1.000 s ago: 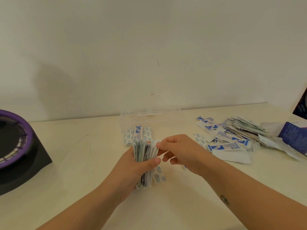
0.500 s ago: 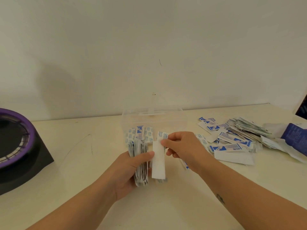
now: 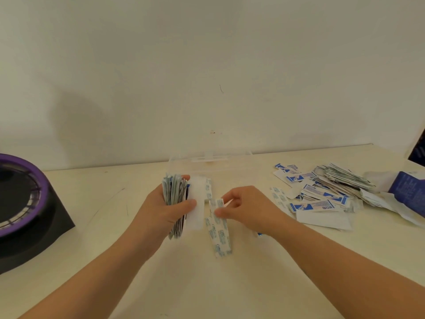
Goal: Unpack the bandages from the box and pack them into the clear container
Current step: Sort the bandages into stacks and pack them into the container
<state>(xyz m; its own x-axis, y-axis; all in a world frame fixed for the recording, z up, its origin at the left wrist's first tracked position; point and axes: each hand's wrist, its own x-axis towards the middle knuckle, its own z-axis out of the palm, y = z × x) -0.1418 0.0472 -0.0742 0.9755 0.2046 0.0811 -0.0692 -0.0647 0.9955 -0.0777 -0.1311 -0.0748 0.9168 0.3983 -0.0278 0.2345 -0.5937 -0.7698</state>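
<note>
Clear plastic container [image 3: 230, 157] sits at far centre of the cream tabletop [image 3: 230, 284], close to the wall, just beyond both hands. Its walls are faint & the contents can't be made out.

L hand [image 3: 165, 212] is curled round a thick stack of bandages [image 3: 174, 196], held on edge. The thumb lies across the stack's right face, and fingertips show at the far top. The thumb also clamps a plain white strip [image 3: 197, 217] against the stack's right side.

R hand [image 3: 250, 208] is just right of the stack, apart from it, w/ thumb & forefinger pinching the far end of a single blue-printed bandage [image 3: 222, 236]. Its other fingers are loosely curled. That bandage runs from the pinch toward the near side, btw the two hands. Can't tell whether its near end touches the tabletop.

Loose pile of bandages [image 3: 326, 192] lies on the right: some blue-&-white wrappers spread flat, others bunched in a stack at the far side. It is near the R hand but not touching it. Blue box [image 3: 409, 187] lies at the far right edge, just beside the pile.

On the left, well apart from the hands, stands a black device [image 3: 23, 203] w/ a purple ring round its top.
</note>
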